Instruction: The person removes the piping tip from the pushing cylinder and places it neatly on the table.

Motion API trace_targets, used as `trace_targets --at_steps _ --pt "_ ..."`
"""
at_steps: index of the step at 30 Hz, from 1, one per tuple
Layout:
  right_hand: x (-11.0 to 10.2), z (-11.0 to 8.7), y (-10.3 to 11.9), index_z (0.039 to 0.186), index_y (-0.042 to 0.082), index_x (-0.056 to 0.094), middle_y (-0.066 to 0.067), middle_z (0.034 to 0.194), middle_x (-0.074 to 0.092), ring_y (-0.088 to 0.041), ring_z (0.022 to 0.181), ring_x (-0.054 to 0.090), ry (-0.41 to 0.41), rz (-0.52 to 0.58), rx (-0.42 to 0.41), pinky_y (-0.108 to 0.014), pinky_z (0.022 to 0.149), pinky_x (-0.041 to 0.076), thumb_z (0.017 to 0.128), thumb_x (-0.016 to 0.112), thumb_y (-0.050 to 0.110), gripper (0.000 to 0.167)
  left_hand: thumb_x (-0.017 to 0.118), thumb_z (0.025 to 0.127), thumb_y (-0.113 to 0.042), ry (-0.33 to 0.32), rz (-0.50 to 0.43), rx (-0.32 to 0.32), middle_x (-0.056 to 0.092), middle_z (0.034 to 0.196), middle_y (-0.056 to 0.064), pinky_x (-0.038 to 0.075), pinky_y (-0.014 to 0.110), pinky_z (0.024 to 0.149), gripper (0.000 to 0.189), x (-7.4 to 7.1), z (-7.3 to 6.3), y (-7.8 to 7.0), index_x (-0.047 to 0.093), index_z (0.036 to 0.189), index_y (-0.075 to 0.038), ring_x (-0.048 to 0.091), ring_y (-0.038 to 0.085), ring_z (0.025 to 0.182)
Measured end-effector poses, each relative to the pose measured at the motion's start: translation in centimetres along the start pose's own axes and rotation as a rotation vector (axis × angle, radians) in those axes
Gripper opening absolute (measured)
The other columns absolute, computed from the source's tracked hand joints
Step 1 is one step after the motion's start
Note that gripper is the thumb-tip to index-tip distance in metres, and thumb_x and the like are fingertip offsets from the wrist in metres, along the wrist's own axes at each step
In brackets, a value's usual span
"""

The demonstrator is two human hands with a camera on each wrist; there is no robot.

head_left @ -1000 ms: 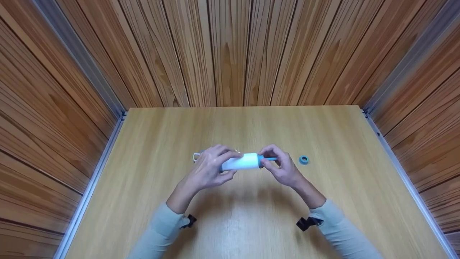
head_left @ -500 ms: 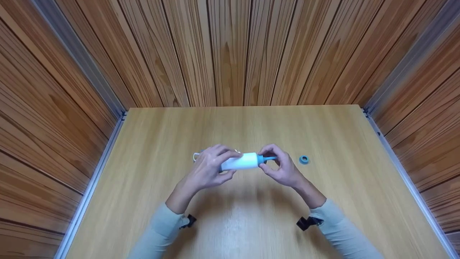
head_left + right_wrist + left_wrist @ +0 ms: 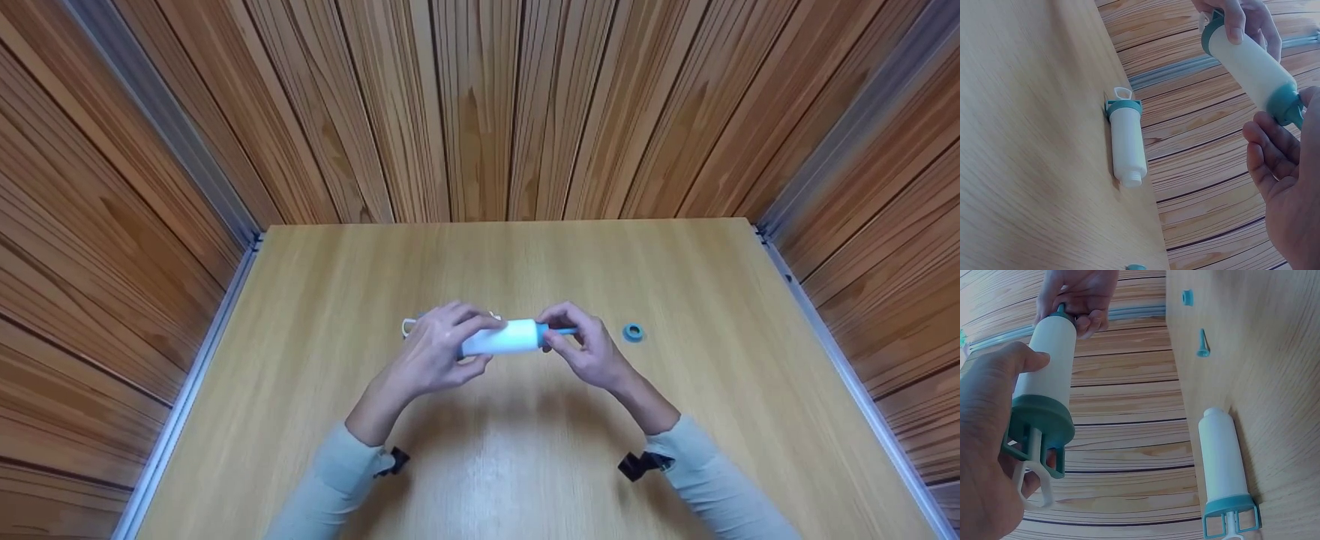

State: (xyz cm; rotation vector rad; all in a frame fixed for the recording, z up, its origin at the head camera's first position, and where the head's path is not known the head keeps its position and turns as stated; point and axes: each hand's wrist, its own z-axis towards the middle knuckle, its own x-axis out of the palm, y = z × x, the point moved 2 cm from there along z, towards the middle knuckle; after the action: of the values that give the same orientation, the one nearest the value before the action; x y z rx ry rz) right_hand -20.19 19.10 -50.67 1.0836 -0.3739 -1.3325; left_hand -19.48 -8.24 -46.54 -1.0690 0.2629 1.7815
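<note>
A white icing syringe [image 3: 501, 337] with teal end pieces is held lengthwise above the table. My left hand [image 3: 442, 349] grips its barrel near the plunger end, where a teal collar [image 3: 1044, 419] and a white pull ring [image 3: 1033, 486] show in the left wrist view. At the other end, my right hand [image 3: 589, 349] pinches the teal nozzle cap [image 3: 1284, 104] between thumb and fingers. A second icing syringe [image 3: 1222, 455] lies on the table, its bare neck without a nozzle. A loose teal nozzle [image 3: 1202, 344] and a teal ring [image 3: 634, 332] lie beyond it.
The wooden table [image 3: 480, 262] is bounded by plank-patterned walls [image 3: 480, 112] at the back and both sides. Metal rails [image 3: 187, 367] run along the table's side edges. Dark wrist mounts [image 3: 394, 460] sit at both cuffs.
My right thumb has slid down the nozzle cap and come back up on it. The left hand and the syringe have stayed in place.
</note>
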Motion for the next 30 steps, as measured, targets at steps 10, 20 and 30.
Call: trace_targets --at_steps 10,20,30 --pt "-0.06 -0.09 0.01 0.124 -0.01 0.063 -0.029 0.112 0.072 -0.001 0.099 0.072 -0.001 0.009 0.005 -0.026 0.084 0.067 0.102 0.062 -0.014 0.022 0.092 0.088 -0.016 -0.015 -0.005 -0.013 0.082 0.122 0.01 0.068 0.041 0.086 0.041 0.17 -0.08 -0.09 0.08 0.126 -0.013 0.078 0.028 0.108" --pt "0.01 -0.32 0.07 0.128 -0.011 0.06 -0.029 0.119 0.068 -0.009 0.11 0.071 0.01 0.023 -0.031 -0.019 0.1 0.062 0.099 0.068 -0.013 0.03 0.091 0.093 -0.02 0.024 -0.009 -0.052 0.081 0.127 0.008 0.068 0.044 0.094 0.041 0.08 -0.3 -0.21 0.079 0.131 -0.015 0.077 0.027 0.113" --pt "-0.11 -0.2 0.12 0.131 -0.009 0.06 -0.028 0.118 0.069 -0.006 0.103 0.071 0.009 0.01 -0.012 -0.022 0.092 0.063 0.102 0.062 -0.011 0.029 0.091 0.092 -0.019 0.007 -0.012 -0.041 0.082 0.125 0.009 0.068 0.044 0.092 0.04 -0.08 -0.04 -0.21 0.08 0.13 -0.014 0.077 0.027 0.112"
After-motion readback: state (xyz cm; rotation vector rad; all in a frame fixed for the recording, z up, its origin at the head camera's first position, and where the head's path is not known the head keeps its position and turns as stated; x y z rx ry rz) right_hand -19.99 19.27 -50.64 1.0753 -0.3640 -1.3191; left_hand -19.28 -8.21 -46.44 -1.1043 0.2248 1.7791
